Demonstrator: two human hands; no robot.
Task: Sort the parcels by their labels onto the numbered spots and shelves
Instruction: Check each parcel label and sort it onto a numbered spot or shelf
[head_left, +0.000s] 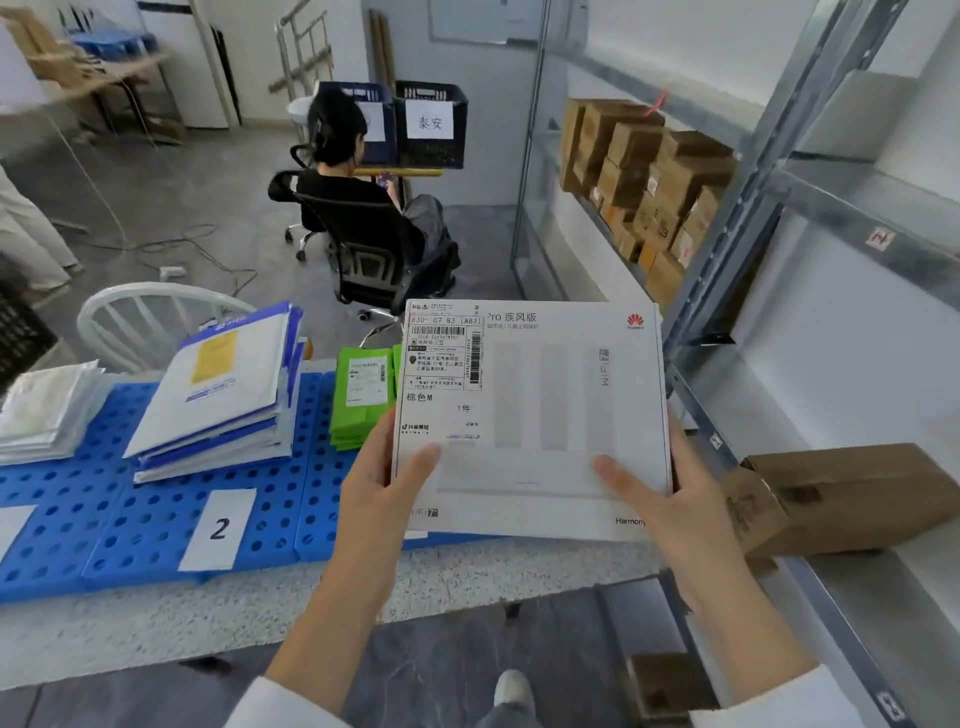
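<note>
A flat white box (545, 415) with a shipping label (444, 353) at its top left is held up in front of me, above the right end of the blue pallet (130, 540). My left hand (379, 493) grips its lower left edge, thumb on the face. Its lower right edge is gripped by my right hand (660, 499), thumb on top. A white card marked 2 (219, 529) lies on the pallet. Behind the card lies a pile of white and blue mailers (223, 395). Green packets (363, 397) are stacked just left of the box.
Metal shelving (737, 218) runs along the right, with brown cartons (649, 187) on a far shelf and one brown carton (841, 493) on the near shelf. A person sits in an office chair (363, 244) ahead. Grey mailers (47, 410) lie at the pallet's left.
</note>
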